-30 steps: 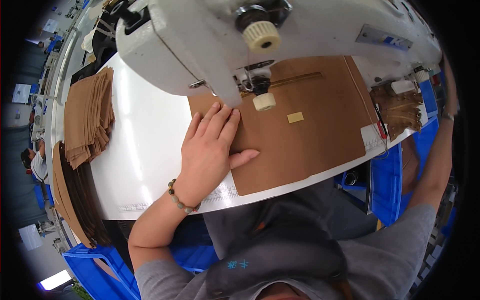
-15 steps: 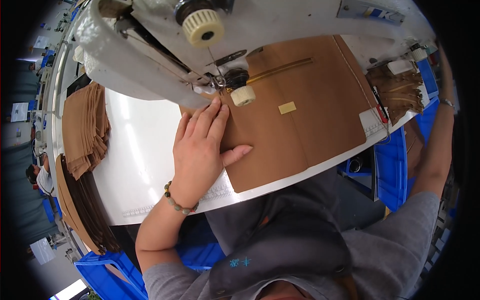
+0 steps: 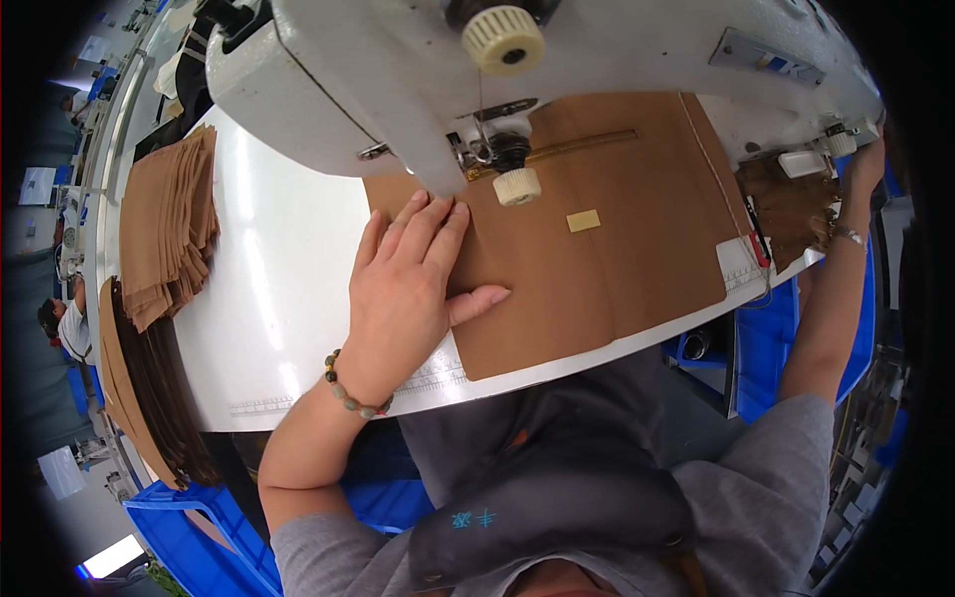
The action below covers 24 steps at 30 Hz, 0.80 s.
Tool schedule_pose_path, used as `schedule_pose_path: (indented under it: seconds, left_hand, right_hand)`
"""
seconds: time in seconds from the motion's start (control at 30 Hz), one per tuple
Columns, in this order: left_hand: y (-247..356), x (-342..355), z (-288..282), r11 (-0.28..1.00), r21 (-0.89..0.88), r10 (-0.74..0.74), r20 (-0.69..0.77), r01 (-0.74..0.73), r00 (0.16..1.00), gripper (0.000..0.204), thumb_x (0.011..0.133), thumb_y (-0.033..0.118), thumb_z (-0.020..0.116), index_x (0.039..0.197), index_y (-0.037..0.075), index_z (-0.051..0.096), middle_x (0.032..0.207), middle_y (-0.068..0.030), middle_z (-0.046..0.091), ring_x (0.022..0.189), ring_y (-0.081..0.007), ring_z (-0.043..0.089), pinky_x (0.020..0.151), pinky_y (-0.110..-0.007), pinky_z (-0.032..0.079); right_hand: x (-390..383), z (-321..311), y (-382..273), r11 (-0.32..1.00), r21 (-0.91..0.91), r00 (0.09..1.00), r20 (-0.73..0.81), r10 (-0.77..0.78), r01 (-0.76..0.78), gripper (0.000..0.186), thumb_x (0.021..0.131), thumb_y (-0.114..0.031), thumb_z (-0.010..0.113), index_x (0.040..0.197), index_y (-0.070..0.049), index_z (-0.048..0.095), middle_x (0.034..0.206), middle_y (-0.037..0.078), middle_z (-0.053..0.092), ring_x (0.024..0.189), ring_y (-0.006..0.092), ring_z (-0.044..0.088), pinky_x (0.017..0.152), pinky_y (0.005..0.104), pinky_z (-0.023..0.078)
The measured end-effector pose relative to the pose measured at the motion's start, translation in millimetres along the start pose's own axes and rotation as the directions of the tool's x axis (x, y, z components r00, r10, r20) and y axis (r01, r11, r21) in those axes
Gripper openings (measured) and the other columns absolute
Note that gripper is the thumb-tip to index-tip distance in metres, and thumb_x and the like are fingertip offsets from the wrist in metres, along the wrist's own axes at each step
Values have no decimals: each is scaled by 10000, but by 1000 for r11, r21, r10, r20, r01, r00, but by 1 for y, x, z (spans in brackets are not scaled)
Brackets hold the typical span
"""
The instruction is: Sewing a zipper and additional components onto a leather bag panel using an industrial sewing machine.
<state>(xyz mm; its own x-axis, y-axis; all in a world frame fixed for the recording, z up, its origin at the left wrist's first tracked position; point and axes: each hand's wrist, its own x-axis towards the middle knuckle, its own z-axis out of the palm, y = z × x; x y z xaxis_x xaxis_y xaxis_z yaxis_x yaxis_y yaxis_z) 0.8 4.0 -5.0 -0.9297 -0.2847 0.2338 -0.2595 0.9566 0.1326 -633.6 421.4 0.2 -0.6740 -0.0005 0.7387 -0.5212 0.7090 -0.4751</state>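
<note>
My left hand (image 3: 408,259) lies flat with its fingers spread on a brown panel (image 3: 647,259), fingertips close beside the needle area of a white sewing machine (image 3: 368,80). The panel, which looks like fabric or leather, carries a gold-coloured zipper strip (image 3: 582,145) running under the presser area and a small yellow rectangle (image 3: 584,221). At the far right, my right hand (image 3: 863,171) reaches up to the end of the machine. Its fingers are mostly hidden there, so their grip does not show.
Stacked brown pieces (image 3: 167,229) stand on the white table (image 3: 269,269) at left, with darker strips (image 3: 149,388) hanging below. Brown pieces (image 3: 791,204) lie at right beside a red-and-black tool (image 3: 761,247). Blue bins (image 3: 199,537) sit below the table; a person (image 3: 75,323) is far left.
The view has shifted, so the machine appears farther right and lower. My right hand now shows at the machine's end. My left hand stays flat on the panel.
</note>
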Motion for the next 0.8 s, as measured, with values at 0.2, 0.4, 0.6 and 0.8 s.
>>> schedule_pose_path:
  seconds: [0.2, 0.4, 0.6, 0.8]
  left_hand:
    - [-1, -2, 0, 1000, 8, 12, -17, -12, 1000, 783, 820, 612, 743, 1341, 32, 672, 1428, -122, 637, 1367, -302, 567, 1159, -535, 380]
    - [-1, -3, 2, 1000, 14, 7, -33, -7, 999, 811, 790, 626, 783, 1356, 58, 666, 1403, -109, 640, 1382, -296, 564, 1175, -535, 370]
    - [-1, -2, 2, 1000, -1, 3, -32, -3, 999, 827, 773, 635, 792, 1354, 59, 668, 1410, -107, 642, 1392, -295, 553, 1177, -536, 365]
    - [-2, -1, 3, 1000, -31, -2, -27, 1, 1000, 829, 777, 631, 794, 1365, 62, 661, 1422, -108, 638, 1388, -298, 556, 1175, -543, 365]
  right_hand:
    - [-34, -21, -65, 996, -78, 997, 59, 58, -53, 488, 1068, -394, 482, 1358, -49, 670, 1302, 126, 723, 1231, 256, 662, 1059, 372, 473]
    - [-150, -65, -248, 807, 452, 923, -136, -359, 380, 254, 1054, -141, 584, 1151, 49, 723, 1150, 174, 746, 1043, 295, 714, 930, 398, 565]
    - [-275, -35, -410, 416, 616, 234, 356, -905, 669, 210, 894, -143, 733, 1099, -98, 740, 1140, 96, 726, 1080, 316, 685, 1065, 472, 517]
    - [-302, -4, -435, 388, 628, 253, 298, -921, 675, 243, 855, -139, 647, 1067, -96, 759, 1083, 66, 719, 1083, 235, 677, 993, 401, 510]
